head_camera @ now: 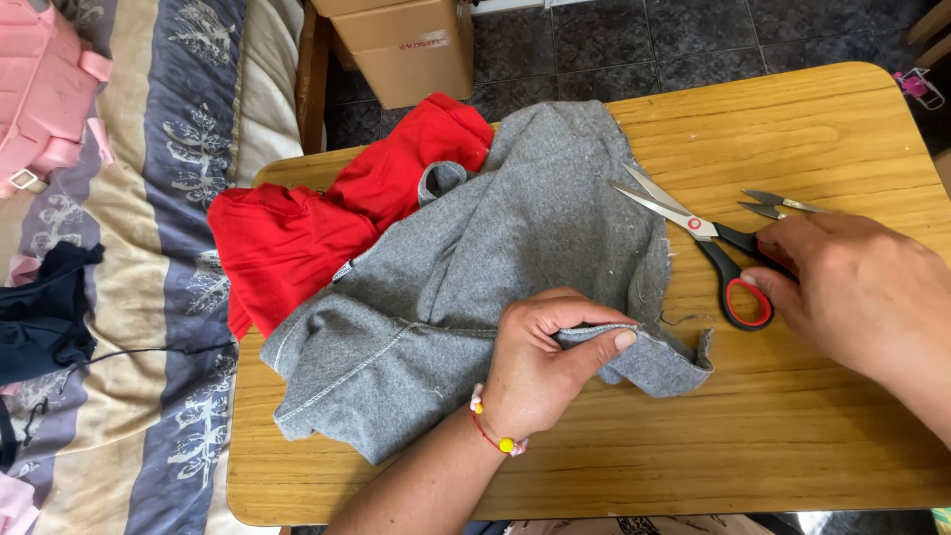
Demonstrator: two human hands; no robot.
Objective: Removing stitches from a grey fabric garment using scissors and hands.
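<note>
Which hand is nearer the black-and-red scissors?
Right. The right hand is at the handles of the scissors, fingers touching them. The left hand is off to their left, pinching the edge of the grey garment.

Scissors (708,253) handles partly under right-hand fingers (783,260), pink bag (40,89) cut off

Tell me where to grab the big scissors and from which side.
Take the scissors by the black and red handle loops, coming from the right: the loops point toward the right hand, already touching them, while the open blades aim up-left over the grey garment that the left hand pinches.
</note>
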